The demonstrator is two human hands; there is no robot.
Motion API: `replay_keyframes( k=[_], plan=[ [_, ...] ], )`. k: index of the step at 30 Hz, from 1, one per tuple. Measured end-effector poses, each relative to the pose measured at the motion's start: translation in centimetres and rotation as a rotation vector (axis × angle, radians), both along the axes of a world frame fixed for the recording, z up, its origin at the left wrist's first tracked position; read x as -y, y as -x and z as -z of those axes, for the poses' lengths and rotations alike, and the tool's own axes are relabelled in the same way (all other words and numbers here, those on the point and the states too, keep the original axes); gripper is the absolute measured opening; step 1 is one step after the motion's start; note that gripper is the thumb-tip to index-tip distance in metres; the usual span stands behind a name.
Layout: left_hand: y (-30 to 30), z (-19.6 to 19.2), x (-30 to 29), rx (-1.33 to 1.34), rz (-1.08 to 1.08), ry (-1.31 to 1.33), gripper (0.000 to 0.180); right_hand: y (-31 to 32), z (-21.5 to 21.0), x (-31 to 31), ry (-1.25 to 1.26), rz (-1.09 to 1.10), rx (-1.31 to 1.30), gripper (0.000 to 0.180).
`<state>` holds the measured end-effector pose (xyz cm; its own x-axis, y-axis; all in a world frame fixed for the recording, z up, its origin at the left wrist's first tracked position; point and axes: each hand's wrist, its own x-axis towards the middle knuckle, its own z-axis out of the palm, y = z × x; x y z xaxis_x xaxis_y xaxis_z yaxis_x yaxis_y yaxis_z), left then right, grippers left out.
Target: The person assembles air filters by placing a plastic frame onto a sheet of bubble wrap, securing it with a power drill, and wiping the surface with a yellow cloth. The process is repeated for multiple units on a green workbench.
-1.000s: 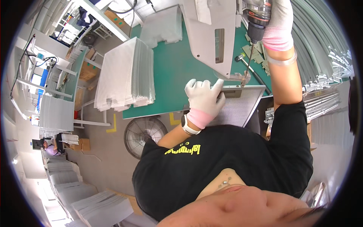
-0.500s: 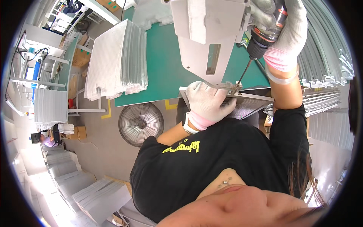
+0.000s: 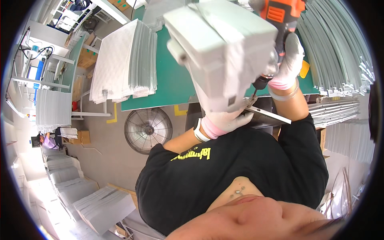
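Note:
My right hand [image 3: 291, 64], in a white glove with a pink cuff, is closed round the handle of an orange and black cordless drill [image 3: 280, 16]. The drill's bit points down at the joint by my left fingers, where a small fastener is too blurred to make out. A pale grey metal housing [image 3: 224, 52] stands tilted toward me over the table edge and hides part of my left hand [image 3: 224, 121]. That gloved hand is closed at the end of a panel with a white edge strip [image 3: 270, 115], right under the housing.
A green-topped table [image 3: 168, 80] holds a stack of white mesh panels [image 3: 120, 60] on the left and long grey strips [image 3: 332, 48] on the right. A yellow object [image 3: 304, 69] lies beyond my right wrist. A floor fan [image 3: 149, 130] stands at left; another person [image 3: 49, 142] is far off.
The housing has tipped up toward me and now covers my left fingers. My right hand and the drill have shifted left and nearer. The panel's white edge has turned.

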<state>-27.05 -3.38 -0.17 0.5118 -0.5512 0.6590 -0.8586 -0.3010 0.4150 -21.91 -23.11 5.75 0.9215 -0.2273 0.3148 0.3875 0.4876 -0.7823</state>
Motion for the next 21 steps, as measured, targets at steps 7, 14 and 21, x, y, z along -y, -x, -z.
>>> replay_keyframes(
  k=[7,14,21],
  plan=[
    [-0.1,3.9,-2.0,-0.327,0.171,-0.502,0.061,1.0,2.0,-0.2,0.011,0.039,-0.017,0.040],
    [-0.3,2.6,0.1,-0.174,0.067,0.027,0.047,-0.7,-2.6,-1.2,0.012,0.108,0.097,0.037],
    [-2.5,-1.0,-0.3,0.147,-0.142,-0.019,0.027,-3.3,-14.0,-1.5,0.039,0.200,0.337,0.034]
  ],
)
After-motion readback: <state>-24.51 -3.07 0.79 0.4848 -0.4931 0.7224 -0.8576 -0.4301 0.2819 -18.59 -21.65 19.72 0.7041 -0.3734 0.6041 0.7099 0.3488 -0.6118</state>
